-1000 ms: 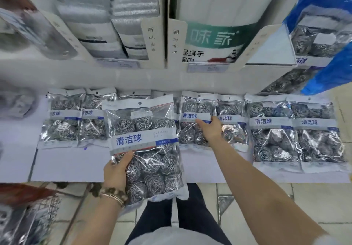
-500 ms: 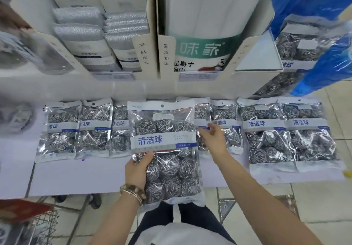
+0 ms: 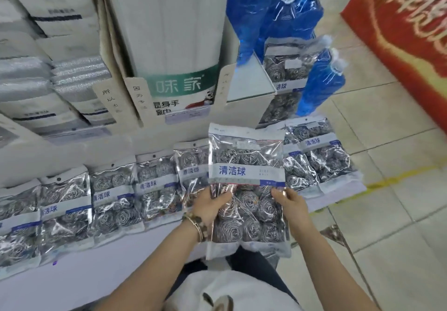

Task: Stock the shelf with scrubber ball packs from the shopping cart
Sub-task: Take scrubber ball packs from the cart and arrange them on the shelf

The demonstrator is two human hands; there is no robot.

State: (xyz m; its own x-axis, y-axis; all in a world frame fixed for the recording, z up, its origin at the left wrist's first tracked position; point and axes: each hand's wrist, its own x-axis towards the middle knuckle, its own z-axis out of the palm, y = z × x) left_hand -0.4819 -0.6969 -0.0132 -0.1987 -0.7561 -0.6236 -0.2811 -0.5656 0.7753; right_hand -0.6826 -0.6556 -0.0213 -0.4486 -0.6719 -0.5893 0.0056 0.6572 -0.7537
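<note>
Both bare forearms reached from the near edge toward the far side and came closer to each other at the hands. The left hand (image 3: 210, 208) gripped the left edge of the scrubber ball pack (image 3: 246, 173) near its middle, with the thumb on the front face and the fingers hidden behind, and its wrist carried a beaded bracelet (image 3: 197, 225). The right hand (image 3: 291, 204) held the right edge at about the same height, thumb in front, fingers curled behind.
</note>
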